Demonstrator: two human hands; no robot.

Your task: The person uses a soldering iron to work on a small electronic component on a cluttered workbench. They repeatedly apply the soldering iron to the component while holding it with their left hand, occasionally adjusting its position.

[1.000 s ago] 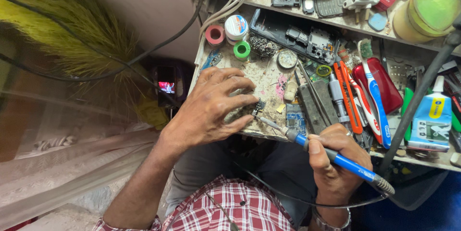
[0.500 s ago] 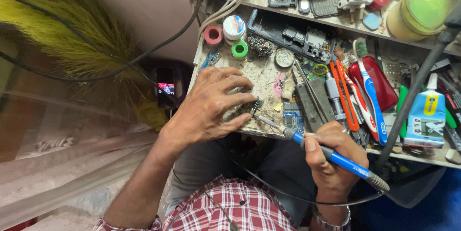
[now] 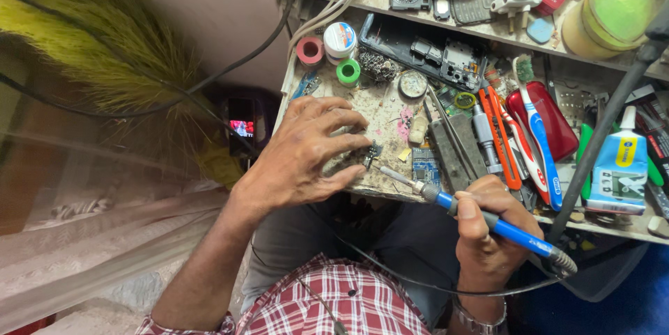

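Observation:
My left hand (image 3: pixel 306 154) lies flat on the stained workbench (image 3: pixel 390 105), its fingertips pinning a small circuit board (image 3: pixel 369 154) near the front edge. My right hand (image 3: pixel 488 227) grips a blue-handled soldering iron (image 3: pixel 488 220) like a pen. Its metal tip points left and touches, or nearly touches, the small board by my left fingers. The iron's black cable loops down across my lap.
The bench holds tape rolls (image 3: pixel 327 46), a green spool (image 3: pixel 348 71), a dismantled phone frame (image 3: pixel 425 49), tweezers, orange cutters (image 3: pixel 498 140), toothbrushes (image 3: pixel 540 133), a red case (image 3: pixel 547 115) and a glue bottle (image 3: pixel 617 168). A black lamp arm (image 3: pixel 599 133) crosses right. A yellow-green broom (image 3: pixel 90 56) lies left.
The view has shifted slightly. Both hands stay in nearly the same place, the iron's tip still at the small board.

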